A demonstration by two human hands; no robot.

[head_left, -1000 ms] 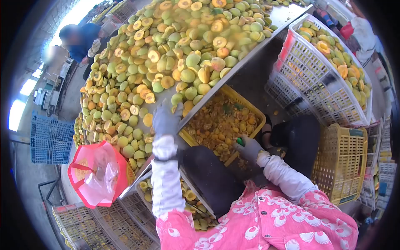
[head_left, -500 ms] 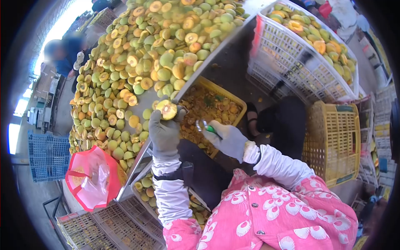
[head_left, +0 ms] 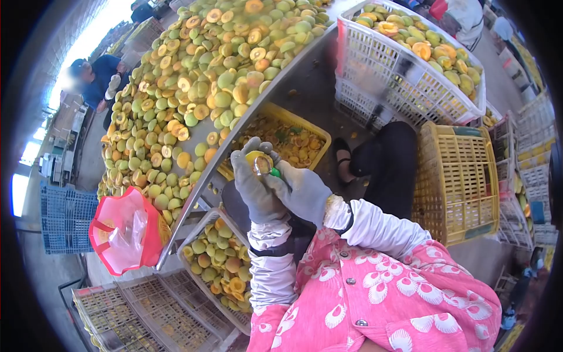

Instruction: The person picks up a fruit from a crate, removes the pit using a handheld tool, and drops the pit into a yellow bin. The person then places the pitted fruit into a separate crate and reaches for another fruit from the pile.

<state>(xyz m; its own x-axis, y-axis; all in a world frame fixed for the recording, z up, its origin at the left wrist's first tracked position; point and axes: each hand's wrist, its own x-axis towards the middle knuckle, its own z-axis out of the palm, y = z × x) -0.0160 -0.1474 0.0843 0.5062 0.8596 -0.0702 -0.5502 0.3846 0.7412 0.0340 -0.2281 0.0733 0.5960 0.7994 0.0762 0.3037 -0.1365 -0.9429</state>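
My left hand, in a grey glove, holds a halved yellow-green fruit in its curled fingers. Gloved too, my right hand grips a small tool with a green handle. The tool's metal loop rests against the cut face of the fruit. Both hands are close together above my lap, near the edge of a table heaped with halved fruit. Beyond my hands, a yellow crate on the floor contains orange fruit pieces.
White crates of fruit stand at the upper right, a yellow crate at the right. A fruit-filled crate sits below the table edge. A pink bag lies at the left; another person is beyond.
My left hand has moved right and slightly down with the fruit, and the fingers curl around it. My right hand has brought the tool against it. The view has shifted.
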